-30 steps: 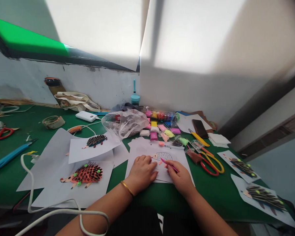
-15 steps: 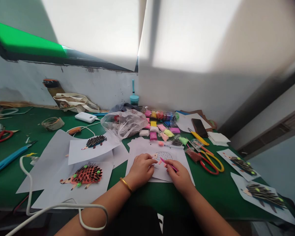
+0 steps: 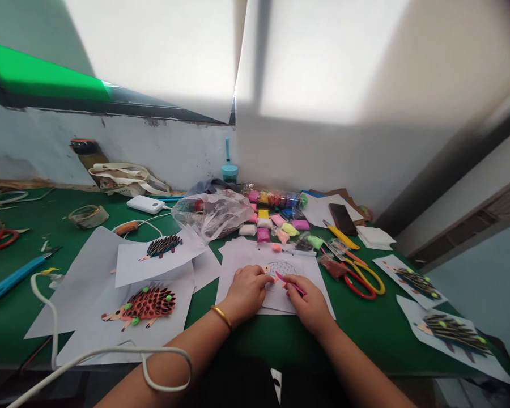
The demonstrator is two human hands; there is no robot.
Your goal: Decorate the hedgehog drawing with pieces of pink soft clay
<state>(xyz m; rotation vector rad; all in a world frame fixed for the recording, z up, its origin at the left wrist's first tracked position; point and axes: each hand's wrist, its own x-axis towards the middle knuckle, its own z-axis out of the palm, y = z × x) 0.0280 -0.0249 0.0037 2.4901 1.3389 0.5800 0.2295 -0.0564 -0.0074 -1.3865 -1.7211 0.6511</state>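
A hedgehog drawing [image 3: 281,268] with a little clay at its face lies on white paper [image 3: 322,294] in front of me. My right hand [image 3: 309,301] is closed around a pink modelling knife [image 3: 296,287], its blade pointing left over the drawing. A bit of peach-pink clay also shows by the right fingertips. My left hand [image 3: 249,290], with a gold bangle at the wrist, is curled on the paper's left side. Its index fingertip meets a small piece of pink clay [image 3: 275,280] beside the blade; the thumb's contact is partly hidden.
Several coloured clay packets [image 3: 263,234] and a plastic bag [image 3: 216,214] lie behind the paper. Scissors [image 3: 365,277], a yellow cutter [image 3: 343,236] and a phone [image 3: 342,219] are at right. Finished hedgehog pictures [image 3: 148,306] flank me. A white cable [image 3: 97,354] loops over my left forearm.
The view has shifted slightly. My left index fingertip and the knife's blade now sit closer together at the small pink clay piece. Both hands otherwise stay in place.
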